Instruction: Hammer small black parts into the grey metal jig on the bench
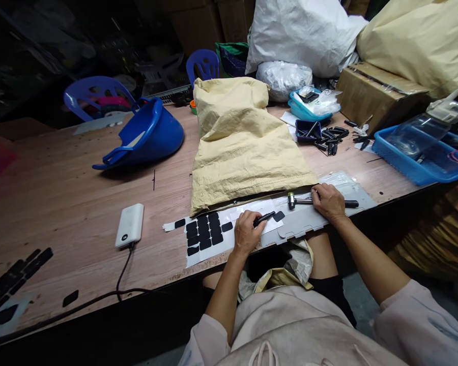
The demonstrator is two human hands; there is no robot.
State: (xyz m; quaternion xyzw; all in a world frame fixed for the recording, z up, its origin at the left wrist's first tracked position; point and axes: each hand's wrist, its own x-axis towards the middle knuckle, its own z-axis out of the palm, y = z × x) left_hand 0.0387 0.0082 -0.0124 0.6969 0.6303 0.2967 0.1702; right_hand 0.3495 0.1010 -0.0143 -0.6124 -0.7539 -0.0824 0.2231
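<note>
My left hand (247, 233) is closed around a slim black tube-like piece (265, 218), whose end points right. Just past that end lies a small black rounded patch (279, 216) on white paper. My right hand (329, 203) lies across the handle of a small hammer (299, 201), fingers curled down over it; the hammer's yellow-tipped head points left and its black grip sticks out to the right. Beneath is a grey-white board (309, 222) at the table's front edge. Left of my left hand, a white sheet carries rows of black rounded patches (204, 231).
A large tan sack (248, 142) lies beyond my hands. A blue basin (148, 132) and a white power bank (130, 225) with a cable are leftward. Rightward are loose black tubes (333, 137), a blue tray (416, 165) and a cardboard box (377, 94).
</note>
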